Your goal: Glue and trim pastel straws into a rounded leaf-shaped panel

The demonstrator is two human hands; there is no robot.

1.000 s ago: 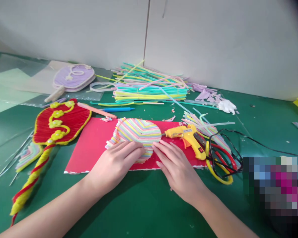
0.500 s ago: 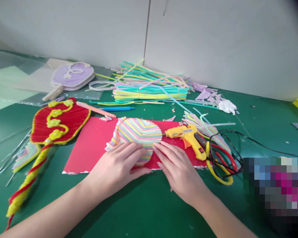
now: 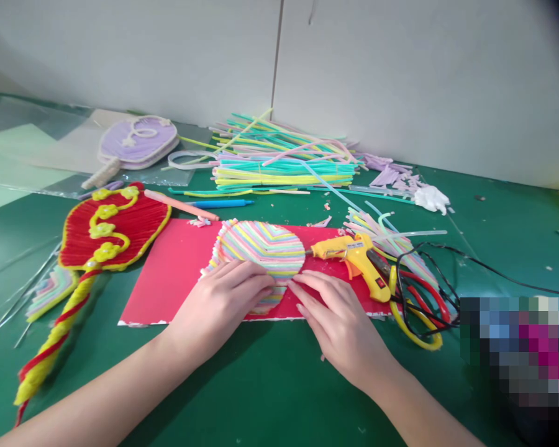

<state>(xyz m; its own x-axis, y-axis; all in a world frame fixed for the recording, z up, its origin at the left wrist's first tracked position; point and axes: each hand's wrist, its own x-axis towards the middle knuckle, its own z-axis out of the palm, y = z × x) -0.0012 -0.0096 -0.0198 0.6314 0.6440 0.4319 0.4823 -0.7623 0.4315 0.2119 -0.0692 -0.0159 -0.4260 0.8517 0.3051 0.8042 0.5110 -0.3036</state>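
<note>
A rounded panel (image 3: 261, 242) of pastel striped pipe cleaners lies on a red board (image 3: 161, 273), its lower part partly covered by my hands. My left hand (image 3: 228, 298) rests over its lower left with bent fingers drawn together on a pale pink pipe cleaner (image 3: 282, 282); the thumb is mostly hidden. At the strip's right end are the fingertips of my right hand (image 3: 335, 310), its fingers stretched out and the thumb apart below. Just right of the panel lies a yellow glue gun (image 3: 354, 254), its nozzle close to the panel's edge.
A red and yellow fan (image 3: 116, 230) lies left, a lilac fan (image 3: 140, 143) behind it. Bundled pipe cleaners (image 3: 284, 171) lie against the wall. Yellow-and-red-handled pliers (image 3: 417, 335) and a black cord (image 3: 484, 257) are right. A blue pen (image 3: 223, 203) lies behind the board.
My left fingers have bent inward and the thumb, stretched out before, is now mostly hidden. A pale strip shows between my hands. My right hand has shifted slightly.
</note>
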